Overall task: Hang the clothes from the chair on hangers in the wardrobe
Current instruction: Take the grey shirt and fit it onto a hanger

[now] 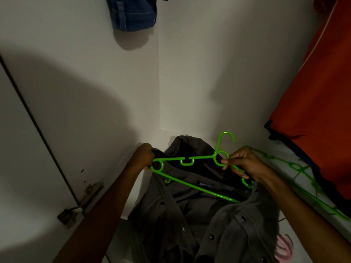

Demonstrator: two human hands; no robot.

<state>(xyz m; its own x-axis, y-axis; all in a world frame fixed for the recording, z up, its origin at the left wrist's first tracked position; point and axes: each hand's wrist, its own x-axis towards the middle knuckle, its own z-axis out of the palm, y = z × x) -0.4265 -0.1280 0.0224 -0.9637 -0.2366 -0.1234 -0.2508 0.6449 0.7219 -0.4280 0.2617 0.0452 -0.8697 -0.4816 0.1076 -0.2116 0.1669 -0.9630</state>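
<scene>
The green hanger point(191, 168) lies across the open neck of the dark grey shirt point(199, 215), with its long axis running from the left hand point(145, 155) toward the right hand point(245, 164), and its hook pointing up and away from the person. The left grip is closed around the shirt's shoulder together with the left end of the hanger. The right grip pinches the hanger near the loop under the hook, thumb and fingers curled on the plastic. The right end of the hanger is already partly under the collar; the left end, I judge, must go into the other shoulder, so the left hand is the nearer one for this move. The shirt hangs low inside the wardrobe point(171, 82), over its floor.

I count 1 hanger in the hands and at least 1 more green hanger point(303, 179) lying at the right; I cannot tell how many exactly. 1 blue denim garment point(133, 14) and 1 orange garment point(319, 111) are already hanging.
</scene>
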